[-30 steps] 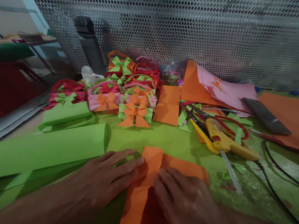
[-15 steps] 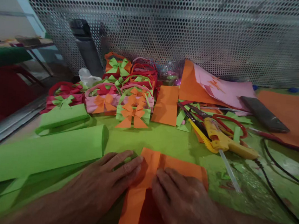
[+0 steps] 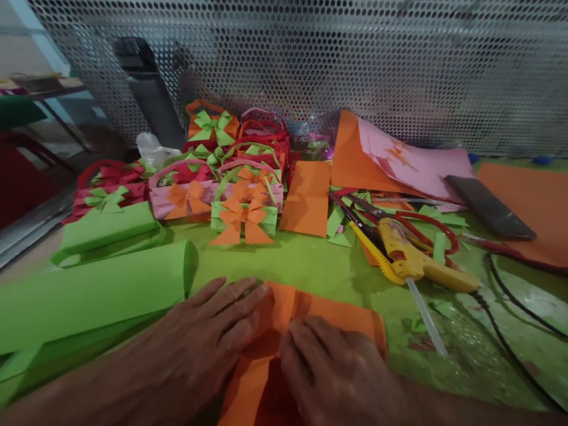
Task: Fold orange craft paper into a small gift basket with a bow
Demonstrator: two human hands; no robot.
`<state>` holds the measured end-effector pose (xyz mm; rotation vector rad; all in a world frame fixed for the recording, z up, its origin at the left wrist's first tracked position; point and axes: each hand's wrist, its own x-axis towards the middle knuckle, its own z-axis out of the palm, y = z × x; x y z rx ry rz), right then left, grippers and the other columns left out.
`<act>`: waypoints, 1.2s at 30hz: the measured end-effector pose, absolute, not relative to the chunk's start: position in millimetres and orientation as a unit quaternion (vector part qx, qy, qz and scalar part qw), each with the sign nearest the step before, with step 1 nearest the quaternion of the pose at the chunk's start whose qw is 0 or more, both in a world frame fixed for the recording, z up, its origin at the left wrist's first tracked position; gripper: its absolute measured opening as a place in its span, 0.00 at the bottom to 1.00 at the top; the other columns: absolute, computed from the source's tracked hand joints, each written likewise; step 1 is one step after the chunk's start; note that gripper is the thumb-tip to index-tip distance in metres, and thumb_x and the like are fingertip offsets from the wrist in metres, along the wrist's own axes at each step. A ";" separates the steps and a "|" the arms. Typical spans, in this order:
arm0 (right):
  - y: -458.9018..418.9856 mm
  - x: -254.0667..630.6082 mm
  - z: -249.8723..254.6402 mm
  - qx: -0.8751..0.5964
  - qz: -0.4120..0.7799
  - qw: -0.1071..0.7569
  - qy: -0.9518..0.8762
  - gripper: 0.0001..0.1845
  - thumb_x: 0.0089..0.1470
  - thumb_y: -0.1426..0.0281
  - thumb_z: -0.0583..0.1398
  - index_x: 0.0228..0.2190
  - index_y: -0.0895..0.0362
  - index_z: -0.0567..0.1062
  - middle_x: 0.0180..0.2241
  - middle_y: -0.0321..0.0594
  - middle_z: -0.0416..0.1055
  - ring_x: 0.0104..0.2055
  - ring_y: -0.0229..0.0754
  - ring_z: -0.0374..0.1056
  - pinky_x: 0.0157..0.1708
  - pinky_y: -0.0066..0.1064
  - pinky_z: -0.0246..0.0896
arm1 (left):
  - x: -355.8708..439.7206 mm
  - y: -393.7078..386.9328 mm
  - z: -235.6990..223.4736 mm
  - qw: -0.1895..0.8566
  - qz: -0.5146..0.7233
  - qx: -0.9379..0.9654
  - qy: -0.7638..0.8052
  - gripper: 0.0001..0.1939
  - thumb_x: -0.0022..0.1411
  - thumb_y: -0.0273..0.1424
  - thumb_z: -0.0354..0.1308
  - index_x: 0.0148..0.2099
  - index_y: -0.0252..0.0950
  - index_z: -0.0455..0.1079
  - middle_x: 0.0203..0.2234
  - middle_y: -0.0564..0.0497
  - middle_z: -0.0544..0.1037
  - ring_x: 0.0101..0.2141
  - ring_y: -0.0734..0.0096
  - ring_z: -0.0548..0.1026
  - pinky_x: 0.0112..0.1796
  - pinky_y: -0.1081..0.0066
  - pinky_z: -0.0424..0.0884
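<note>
An orange paper sheet [image 3: 273, 320], folded with a crease down its middle, lies before me on the green table. My left hand [image 3: 212, 333] rests on its left part, fingers stretched out and flat. On the right, my right hand [image 3: 333, 372] bears down beside the crease with its fingers bent and held together, gripping the orange paper. My palms and part of the sheet's lower end hide one another from view. To the left of my left hand lies a rolled green paper sheet [image 3: 84, 301].
Several small paper baskets with bows [image 3: 244, 219] stand at the back, beside an orange paper piece [image 3: 308, 198]. A yellow glue gun [image 3: 407, 258], red-handled scissors [image 3: 454, 243] and a dark phone-like slab [image 3: 490, 206] lie to the right. A perforated metal panel [image 3: 330, 50] closes the back.
The view has shifted slightly, so everything sits a little further left. Both hands stay on the orange paper, with the right fingers still beside the crease.
</note>
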<state>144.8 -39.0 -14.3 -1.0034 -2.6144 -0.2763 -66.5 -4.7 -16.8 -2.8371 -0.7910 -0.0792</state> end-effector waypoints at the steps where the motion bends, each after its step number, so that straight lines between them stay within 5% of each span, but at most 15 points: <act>1: -38.8 144.9 -14.5 -0.353 -0.095 0.162 -0.917 0.07 0.42 0.74 0.58 0.27 0.63 0.73 0.32 0.49 0.74 0.24 0.43 0.64 0.12 0.30 0.54 | -66.5 -2.7 -17.0 0.085 -0.031 -0.960 -0.266 0.25 0.57 0.22 0.43 0.58 0.34 0.55 0.58 0.47 0.59 0.56 0.61 0.55 0.54 0.56 0.54; 7: -39.1 145.0 -16.1 -0.371 -0.081 0.151 -0.913 0.07 0.44 0.73 0.59 0.29 0.63 0.73 0.29 0.46 0.73 0.25 0.44 0.65 0.11 0.30 0.50 | -61.3 6.5 -17.2 0.012 -0.019 -0.962 -0.273 0.27 0.57 0.22 0.46 0.59 0.37 0.53 0.54 0.50 0.63 0.53 0.58 0.57 0.49 0.57 0.61; 20: -36.9 146.5 -22.0 -0.368 -0.081 0.177 -0.909 0.08 0.44 0.75 0.58 0.30 0.63 0.73 0.31 0.46 0.72 0.27 0.43 0.65 0.13 0.30 0.52 | -47.6 9.0 -8.0 0.083 0.069 -0.946 -0.306 0.23 0.60 0.27 0.49 0.57 0.43 0.54 0.50 0.50 0.66 0.45 0.55 0.64 0.37 0.60 0.68; 36: -37.6 146.3 -21.6 -0.379 -0.082 0.165 -0.907 0.06 0.44 0.75 0.55 0.28 0.61 0.71 0.30 0.45 0.71 0.28 0.43 0.64 0.13 0.29 0.46 | -34.7 12.5 -4.2 0.120 0.095 -0.941 -0.303 0.26 0.57 0.26 0.53 0.57 0.41 0.54 0.46 0.51 0.68 0.37 0.61 0.66 0.29 0.66 0.64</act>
